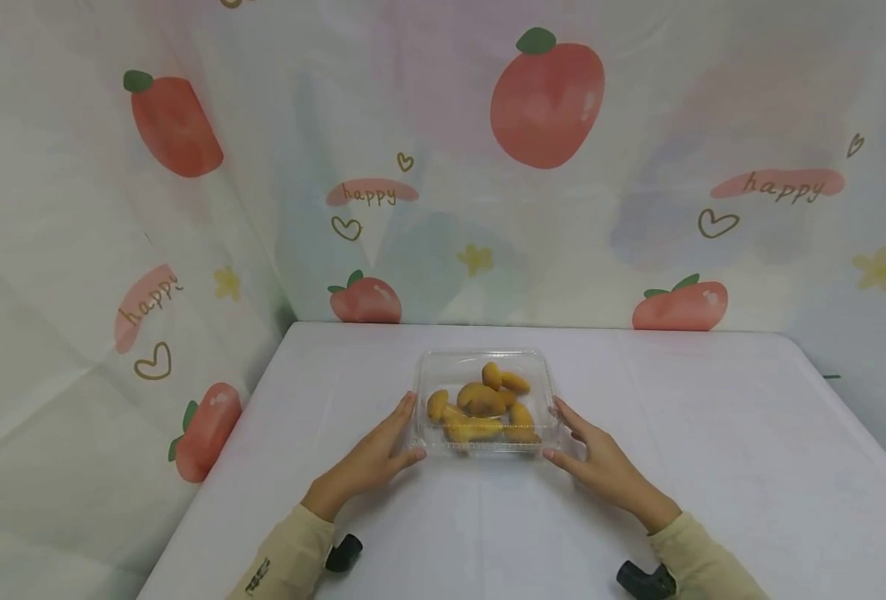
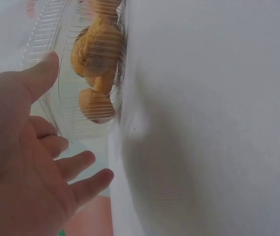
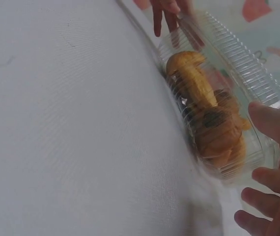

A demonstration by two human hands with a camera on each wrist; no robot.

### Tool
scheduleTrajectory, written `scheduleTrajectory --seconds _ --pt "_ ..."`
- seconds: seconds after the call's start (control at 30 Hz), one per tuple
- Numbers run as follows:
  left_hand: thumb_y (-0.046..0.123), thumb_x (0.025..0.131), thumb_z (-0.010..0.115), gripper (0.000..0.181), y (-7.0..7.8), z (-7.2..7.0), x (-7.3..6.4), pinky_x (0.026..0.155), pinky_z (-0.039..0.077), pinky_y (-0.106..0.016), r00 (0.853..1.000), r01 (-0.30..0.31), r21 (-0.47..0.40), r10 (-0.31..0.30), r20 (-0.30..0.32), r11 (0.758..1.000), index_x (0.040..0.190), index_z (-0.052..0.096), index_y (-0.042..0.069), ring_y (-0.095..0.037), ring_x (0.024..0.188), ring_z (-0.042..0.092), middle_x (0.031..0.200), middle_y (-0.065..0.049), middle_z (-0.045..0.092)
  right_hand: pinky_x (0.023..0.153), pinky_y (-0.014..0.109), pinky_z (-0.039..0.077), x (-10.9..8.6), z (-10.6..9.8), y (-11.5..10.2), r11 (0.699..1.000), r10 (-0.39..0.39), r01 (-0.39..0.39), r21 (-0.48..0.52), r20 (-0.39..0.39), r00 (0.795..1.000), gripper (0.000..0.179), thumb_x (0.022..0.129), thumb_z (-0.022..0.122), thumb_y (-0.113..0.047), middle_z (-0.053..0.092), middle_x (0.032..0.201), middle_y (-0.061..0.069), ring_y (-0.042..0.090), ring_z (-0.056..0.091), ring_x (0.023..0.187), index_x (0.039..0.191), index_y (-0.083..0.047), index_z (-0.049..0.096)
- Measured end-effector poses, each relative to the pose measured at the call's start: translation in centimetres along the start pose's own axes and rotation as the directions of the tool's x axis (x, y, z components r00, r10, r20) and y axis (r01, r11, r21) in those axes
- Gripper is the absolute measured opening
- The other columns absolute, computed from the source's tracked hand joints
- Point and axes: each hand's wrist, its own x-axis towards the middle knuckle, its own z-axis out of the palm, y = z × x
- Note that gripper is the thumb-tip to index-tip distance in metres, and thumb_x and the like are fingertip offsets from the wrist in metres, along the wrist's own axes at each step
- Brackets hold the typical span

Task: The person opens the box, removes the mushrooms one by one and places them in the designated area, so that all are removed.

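A clear plastic clamshell box point(image 1: 480, 357) with its lid closed sits on the white table. Inside lie several yellow-brown mushrooms point(image 1: 480, 400), seen through the ribbed walls in the left wrist view as mushrooms point(image 2: 97, 51) and in the right wrist view as mushrooms point(image 3: 218, 130). My left hand point(image 1: 371, 454) is at the box's left side, fingers spread, thumb near the front corner. On the opposite side, my right hand point(image 1: 611, 467) has its thumb at the front corner and fingers along the side. Both hands' lower fingers stand apart from the box.
The white table point(image 1: 713, 417) runs back to a curtain point(image 1: 443, 250) printed with fruit, hearts and "happy". Another printed curtain point(image 1: 52, 333) hangs along the left. Dark camera mounts point(image 1: 645, 579) jut from beneath the beige sleeves point(image 1: 285, 554).
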Motion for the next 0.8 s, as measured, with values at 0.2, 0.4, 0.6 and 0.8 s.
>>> scheduleTrajectory --seconds 0.2,0.4,0.6,0.8 --pt "0.022 0.101 0.062 0.083 0.2 -0.4 -0.1 0.126 0.018 -0.053 0.999 0.005 -0.071 -0.003 0.038 0.997 0.161 0.009 0.000 -0.033 0.158 0.011 0.170 -0.019 0.008 0.101 0.060 0.049 0.0 -0.3 -0.3 1.000 0.021 -0.021 0.007 0.023 1.000 0.082 0.093 0.074 -0.025 0.048 0.150 0.029 0.051 0.055 0.129 0.156 0.005 0.030" --pt "0.017 0.101 0.060 0.077 0.6 -0.4 -0.2 0.126 0.019 -0.051 1.000 0.030 -0.111 -0.028 0.011 0.993 0.161 0.015 0.002 -0.031 0.158 0.014 0.170 -0.016 0.012 0.101 0.062 0.049 0.0 -0.6 -0.7 0.999 0.028 -0.029 0.014 0.037 0.999 0.082 0.094 0.073 -0.026 0.048 0.150 0.029 0.052 0.059 0.123 0.156 0.005 0.029" --pt "0.017 0.098 0.065 0.074 1.0 0.0 0.0 0.123 0.027 -0.051 0.996 0.037 -0.147 -0.048 -0.073 0.988 0.158 0.026 -0.001 -0.032 0.155 0.023 0.167 -0.016 0.021 0.101 0.058 0.050 0.1 -0.4 -0.9 0.997 0.051 -0.054 0.057 0.051 0.997 0.082 0.094 0.073 -0.022 0.046 0.151 0.030 0.049 0.063 0.120 0.156 0.007 0.028" --pt "0.014 0.095 0.069 0.075 1.1 0.6 0.0 0.109 0.047 -0.052 0.989 0.061 -0.229 -0.090 -0.117 0.972 0.157 0.030 -0.002 -0.041 0.148 0.037 0.166 -0.021 0.023 0.100 0.052 0.051 0.1 -0.2 -1.1 0.981 0.059 -0.072 0.179 0.074 0.995 0.083 0.093 0.074 -0.017 0.039 0.153 0.035 0.053 0.057 0.126 0.155 0.011 0.026"
